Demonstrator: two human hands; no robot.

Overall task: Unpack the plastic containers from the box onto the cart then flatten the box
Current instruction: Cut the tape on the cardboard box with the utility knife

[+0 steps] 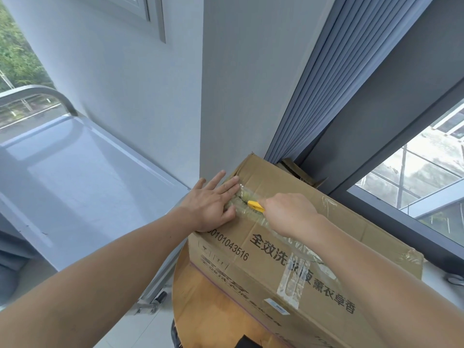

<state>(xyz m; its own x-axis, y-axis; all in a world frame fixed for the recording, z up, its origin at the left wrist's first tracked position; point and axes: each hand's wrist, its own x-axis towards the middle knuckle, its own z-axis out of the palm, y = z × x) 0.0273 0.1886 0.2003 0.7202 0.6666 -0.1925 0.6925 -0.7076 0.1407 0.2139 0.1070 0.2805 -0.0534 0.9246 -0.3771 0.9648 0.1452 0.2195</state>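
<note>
Box (288, 247) is sitting on the round wooden table (200, 297), cart (82, 177) just left. Left hand (211, 207) is pressing flat, fingers spread, steadying it while the right hand (288, 212) is gripping a yellow cutter (255, 206), slicing the tape (244, 202).

A round wooden table (200, 310) carries the cardboard box (238, 277) — grey cart (75, 184) just beside.

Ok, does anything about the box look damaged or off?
Yes. The far corner of the box, by the curtain, is torn and crumpled open. The tape on the seam is wrinkled and layered.
</note>
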